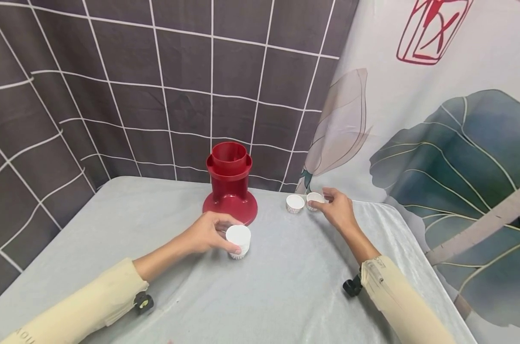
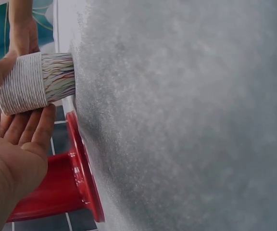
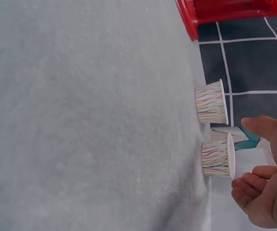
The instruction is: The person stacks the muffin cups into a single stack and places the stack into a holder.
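My left hand (image 1: 212,233) grips a stack of white paper baking cups (image 1: 238,238), thumb on one side and fingers on the other. The left wrist view shows many nested rims on the stack (image 2: 30,82) and colored wavy lines on its lowest cup. At the back right, my right hand (image 1: 338,209) hovers at a single paper cup (image 1: 314,198), thumb and fingers spread apart. In the right wrist view a gap shows between the fingertips (image 3: 244,185) and that cup (image 3: 217,156). Another paper cup (image 1: 295,204) stands just left of it.
A red plastic stand (image 1: 229,200) with a round base and an open tube on top stands behind my left hand. Grey cloth (image 1: 277,286) covers the table. A dark gridded curtain (image 1: 182,110) and a leaf-patterned one (image 1: 414,181) hang behind.
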{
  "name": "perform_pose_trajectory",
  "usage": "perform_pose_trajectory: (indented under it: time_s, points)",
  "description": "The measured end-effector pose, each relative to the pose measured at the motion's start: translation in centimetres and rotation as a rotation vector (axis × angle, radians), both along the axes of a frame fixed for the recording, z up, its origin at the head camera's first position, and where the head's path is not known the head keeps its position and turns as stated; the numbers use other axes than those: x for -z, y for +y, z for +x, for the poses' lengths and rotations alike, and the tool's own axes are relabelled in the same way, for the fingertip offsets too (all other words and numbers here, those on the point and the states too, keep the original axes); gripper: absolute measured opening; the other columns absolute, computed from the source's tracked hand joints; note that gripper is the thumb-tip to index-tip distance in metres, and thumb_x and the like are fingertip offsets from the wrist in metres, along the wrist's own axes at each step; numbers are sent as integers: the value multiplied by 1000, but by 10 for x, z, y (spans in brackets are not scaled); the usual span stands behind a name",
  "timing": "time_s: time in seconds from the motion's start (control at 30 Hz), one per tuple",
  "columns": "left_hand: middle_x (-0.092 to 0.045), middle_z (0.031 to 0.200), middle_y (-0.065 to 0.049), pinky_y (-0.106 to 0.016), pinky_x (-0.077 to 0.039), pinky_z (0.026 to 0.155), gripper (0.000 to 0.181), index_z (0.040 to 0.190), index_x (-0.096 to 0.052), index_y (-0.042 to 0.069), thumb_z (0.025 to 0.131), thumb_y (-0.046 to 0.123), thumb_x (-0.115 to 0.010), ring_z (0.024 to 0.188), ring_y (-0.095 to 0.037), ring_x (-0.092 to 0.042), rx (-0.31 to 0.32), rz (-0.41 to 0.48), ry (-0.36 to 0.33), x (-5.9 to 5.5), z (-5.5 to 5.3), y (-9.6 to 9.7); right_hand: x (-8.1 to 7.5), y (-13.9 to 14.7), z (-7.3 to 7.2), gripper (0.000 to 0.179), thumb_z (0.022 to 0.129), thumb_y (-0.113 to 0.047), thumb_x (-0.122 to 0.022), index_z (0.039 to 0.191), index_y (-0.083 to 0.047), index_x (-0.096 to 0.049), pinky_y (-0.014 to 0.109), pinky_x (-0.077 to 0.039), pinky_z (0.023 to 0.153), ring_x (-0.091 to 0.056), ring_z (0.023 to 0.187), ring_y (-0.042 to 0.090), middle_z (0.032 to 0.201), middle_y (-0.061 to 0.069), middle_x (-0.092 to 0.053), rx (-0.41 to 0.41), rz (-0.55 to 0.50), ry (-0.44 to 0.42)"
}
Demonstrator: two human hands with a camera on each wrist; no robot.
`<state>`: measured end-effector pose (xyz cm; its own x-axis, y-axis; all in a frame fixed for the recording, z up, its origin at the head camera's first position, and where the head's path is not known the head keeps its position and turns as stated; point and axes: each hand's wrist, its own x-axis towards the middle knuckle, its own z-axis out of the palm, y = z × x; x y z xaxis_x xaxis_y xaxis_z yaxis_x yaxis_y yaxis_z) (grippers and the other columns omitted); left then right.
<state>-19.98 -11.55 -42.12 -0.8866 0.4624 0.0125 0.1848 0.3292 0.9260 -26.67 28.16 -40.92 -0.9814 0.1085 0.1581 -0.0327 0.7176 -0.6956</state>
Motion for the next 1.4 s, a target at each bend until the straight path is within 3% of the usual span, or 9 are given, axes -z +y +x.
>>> perform_pose_trajectory:
  time_s: [0.3,0.47,0.57,0.67,0.87,1.0,1.2,1.27,1.4]
  points:
    - [-86,113,-6,-26,-66,91,50,126,-85,9,80,15,-103,104,-20,-79,-15,-9,-20,-2,-1,1,8,4,-10,89,91,-40,-91,157,10,-56,59,-50,127,-62,147,51,155,36,-64,-7,-37,-45]
    - [-86,114,-5,-27,-67,92,51,126,-85,10,79,15,-104,105,-20,-79,-16,-20,-18,-1,0,1,25,14,-26,92,82,-50,-97,147,9,-67,53,-60,110,-71,129,45,141,31,-74,-1,-15,-13]
    - [-86,114,-4,-28,-67,93,51,126,-85,11,79,15,-104,106,-20,-80,-16,-19,-19,-2,0,0,26,15,-27,89,82,-49,-97,144,8,-69,52,-60,108,-71,127,44,139,30,-75,1,-11,-31]
    - [-86,114,-5,-29,-67,93,51,127,-84,10,79,15,-104,106,-20,-80,-14,-18,-19,-2,-1,0,14,7,-18,84,87,-41,-94,148,9,-65,60,-55,117,-66,136,49,146,34,-70,-6,-23,-87]
    - [-86,115,-5,-30,-68,94,51,127,-84,10,80,14,-103,107,-21,-81,-12,-13,-29,-1,-1,0,17,5,-17,78,90,-41,-91,146,9,-67,54,-59,111,-69,130,46,142,32,-72,3,-16,-57]
    - [-86,115,-5,-33,-69,96,52,127,-84,10,80,15,-103,107,-21,-81,-12,-14,-32,-1,-1,0,20,7,-19,77,91,-38,-90,147,9,-66,58,-56,115,-68,134,48,145,33,-71,3,-50,-62]
    - [-86,116,-5,-34,-69,96,52,128,-84,10,80,15,-103,107,-21,-81,-13,-22,-28,-1,-1,0,49,24,-44,73,82,-46,-96,134,1,-77,40,-59,88,-73,103,30,120,20,-83,66,-55,40]
    - [-86,116,-6,-33,-69,95,52,128,-84,10,80,15,-103,107,-21,-81,-13,-21,-30,-2,-1,0,48,22,-42,71,82,-46,-95,133,0,-77,41,-59,90,-73,103,31,119,19,-83,86,-66,63]
    - [-86,116,-6,-29,-68,94,52,128,-84,9,80,14,-103,107,-21,-81,-9,-13,-31,-2,-1,0,25,7,-19,71,88,-40,-90,142,3,-72,53,-56,109,-72,121,43,131,28,-78,87,-103,65]
